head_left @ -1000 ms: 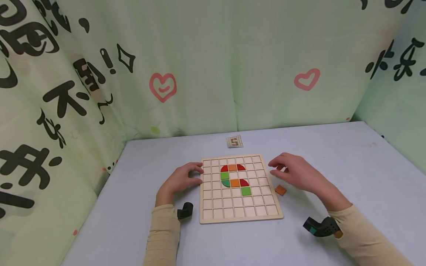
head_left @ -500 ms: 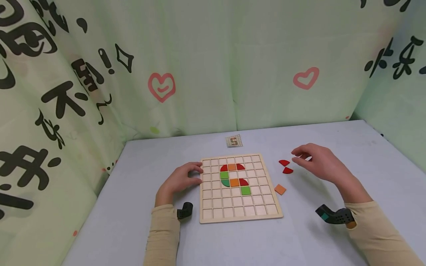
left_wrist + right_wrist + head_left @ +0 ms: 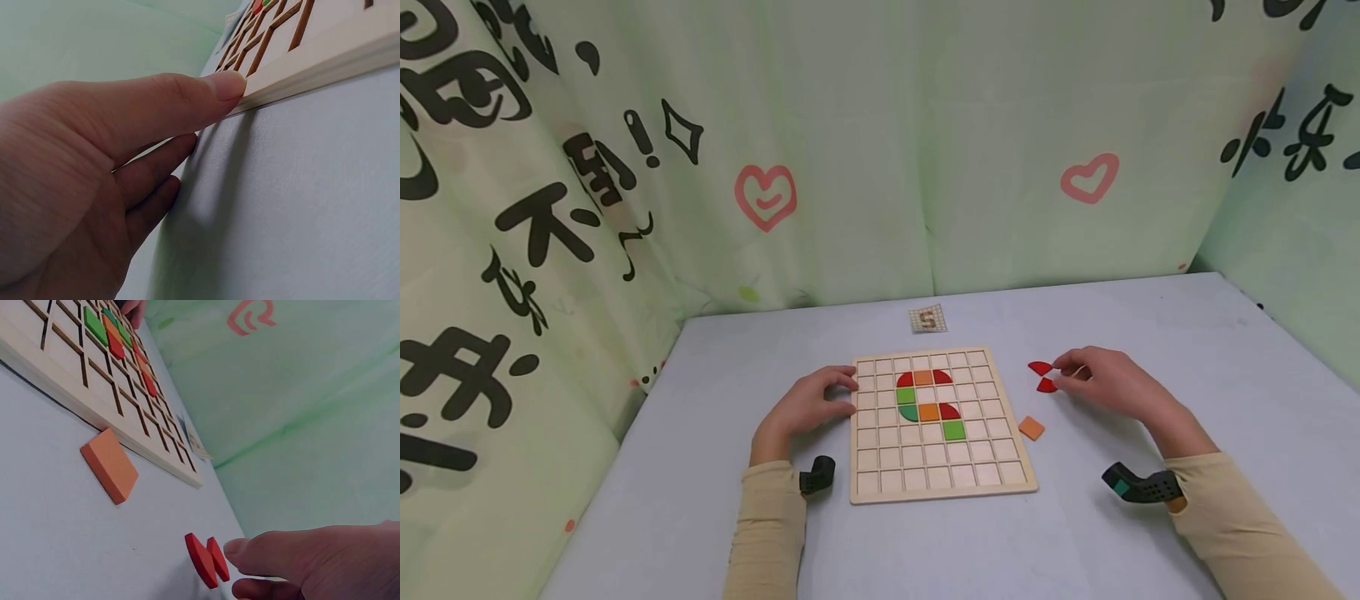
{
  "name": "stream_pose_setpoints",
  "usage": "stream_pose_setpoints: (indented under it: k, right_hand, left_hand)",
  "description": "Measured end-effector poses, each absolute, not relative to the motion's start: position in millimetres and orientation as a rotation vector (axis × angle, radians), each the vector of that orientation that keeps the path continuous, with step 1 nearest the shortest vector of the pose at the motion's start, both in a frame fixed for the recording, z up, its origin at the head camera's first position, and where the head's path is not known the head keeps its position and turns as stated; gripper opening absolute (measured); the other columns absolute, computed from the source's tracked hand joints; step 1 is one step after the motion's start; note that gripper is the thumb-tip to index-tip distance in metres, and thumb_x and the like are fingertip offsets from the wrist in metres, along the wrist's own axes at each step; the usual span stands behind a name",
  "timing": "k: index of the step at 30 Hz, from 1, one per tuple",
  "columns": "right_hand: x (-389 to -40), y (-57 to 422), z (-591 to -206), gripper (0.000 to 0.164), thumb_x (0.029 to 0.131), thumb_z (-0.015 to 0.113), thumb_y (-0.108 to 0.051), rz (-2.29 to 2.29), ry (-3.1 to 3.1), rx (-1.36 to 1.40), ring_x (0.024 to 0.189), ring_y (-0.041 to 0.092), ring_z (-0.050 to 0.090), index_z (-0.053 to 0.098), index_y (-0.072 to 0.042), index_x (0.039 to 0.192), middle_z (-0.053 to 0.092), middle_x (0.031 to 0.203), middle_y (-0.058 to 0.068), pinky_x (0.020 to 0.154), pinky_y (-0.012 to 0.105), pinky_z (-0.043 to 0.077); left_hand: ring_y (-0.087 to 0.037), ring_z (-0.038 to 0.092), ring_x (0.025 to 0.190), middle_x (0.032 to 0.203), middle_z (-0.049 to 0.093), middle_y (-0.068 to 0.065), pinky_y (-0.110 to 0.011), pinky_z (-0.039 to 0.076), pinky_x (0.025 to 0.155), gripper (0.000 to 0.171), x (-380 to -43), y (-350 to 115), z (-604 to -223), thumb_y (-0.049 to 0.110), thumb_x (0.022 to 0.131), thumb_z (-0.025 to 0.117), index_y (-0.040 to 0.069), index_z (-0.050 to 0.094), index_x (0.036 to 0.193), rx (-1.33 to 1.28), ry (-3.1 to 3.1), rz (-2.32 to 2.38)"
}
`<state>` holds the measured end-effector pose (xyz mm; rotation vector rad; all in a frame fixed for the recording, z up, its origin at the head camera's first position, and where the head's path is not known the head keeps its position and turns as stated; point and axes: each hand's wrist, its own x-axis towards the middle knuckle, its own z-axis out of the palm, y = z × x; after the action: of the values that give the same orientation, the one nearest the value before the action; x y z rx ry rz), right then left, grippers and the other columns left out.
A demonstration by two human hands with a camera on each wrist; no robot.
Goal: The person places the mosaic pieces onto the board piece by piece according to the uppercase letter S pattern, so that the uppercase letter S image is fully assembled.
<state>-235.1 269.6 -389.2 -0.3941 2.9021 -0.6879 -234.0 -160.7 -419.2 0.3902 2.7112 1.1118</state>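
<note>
My left hand (image 3: 808, 404) lies at the left edge of a wooden grid board (image 3: 943, 497); in the left wrist view its thumb (image 3: 226, 85) touches the board's rim. Right of the board, my right hand (image 3: 1105, 379) reaches to two red quarter-round tiles (image 3: 1040, 367) on the table, thumb and fingertips close to them. In the right wrist view the thumb (image 3: 240, 552) is beside the tiles (image 3: 201, 561), and no grip on them shows; some fingers are hidden. A loose orange square tile (image 3: 1032, 427) rests by the board's right edge.
Red, orange and green tiles (image 3: 928, 412) sit in the board's cells in a curving pattern. A small pattern card (image 3: 928, 318) lies behind the board. Green printed curtains (image 3: 925, 167) hang behind and beside the white table (image 3: 700, 533).
My right hand has moved right, away from the board's edge, uncovering the red tiles, then come down and back toward them. My left hand stays at the board.
</note>
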Motion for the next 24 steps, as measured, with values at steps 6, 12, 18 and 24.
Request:
stream_pose_setpoints:
  k: [6, 12, 18, 24]
  right_hand:
    - [-232, 268, -393, 0.029, 0.091, 0.07, -0.017, -0.68, 2.851, -0.451, 0.088, 0.023, 0.058, 0.071, 0.001, 0.114, 0.067, 0.101, 0.011, 0.072, 0.032, 0.051]
    - [-230, 263, -394, 0.027, 0.09, 0.071, -0.017, -0.708, 2.834, -0.471, 0.088, 0.021, 0.055, 0.072, -0.003, 0.113, 0.066, 0.101, 0.008, 0.07, 0.029, 0.05]
    - [-230, 261, -398, 0.029, 0.088, 0.073, -0.015, -0.692, 2.837, -0.556, 0.086, 0.019, 0.054, 0.071, -0.002, 0.114, 0.063, 0.098, 0.007, 0.069, 0.028, 0.05]
    - [-229, 257, -399, 0.021, 0.088, 0.074, -0.014, -0.668, 2.842, -0.597, 0.089, 0.02, 0.055, 0.073, -0.006, 0.107, 0.063, 0.096, 0.004, 0.073, 0.031, 0.05]
  left_hand:
    - [-0.029, 0.04, 0.146, 0.15, 0.053, -0.006, -0.047, 0.033, 0.121, 0.025, -235, -161, -420, 0.012, 0.088, 0.076, 0.009, 0.07, 0.112, 0.387, 2.712, 1.112]
    - [-0.029, 0.04, 0.146, 0.15, 0.053, -0.006, -0.047, 0.033, 0.121, 0.025, -235, -161, -420, 0.012, 0.088, 0.076, 0.009, 0.07, 0.112, 0.374, 2.712, 1.112]
    - [-0.029, 0.04, 0.146, 0.15, 0.053, -0.006, -0.047, 0.033, 0.121, 0.025, -235, -160, -420, 0.011, 0.088, 0.076, 0.009, 0.07, 0.112, 0.373, 2.709, 1.116]
    - [-0.029, 0.041, 0.145, 0.149, 0.054, -0.007, -0.047, 0.033, 0.121, 0.026, -234, -160, -420, 0.011, 0.087, 0.076, 0.009, 0.07, 0.112, 0.382, 2.713, 1.114]
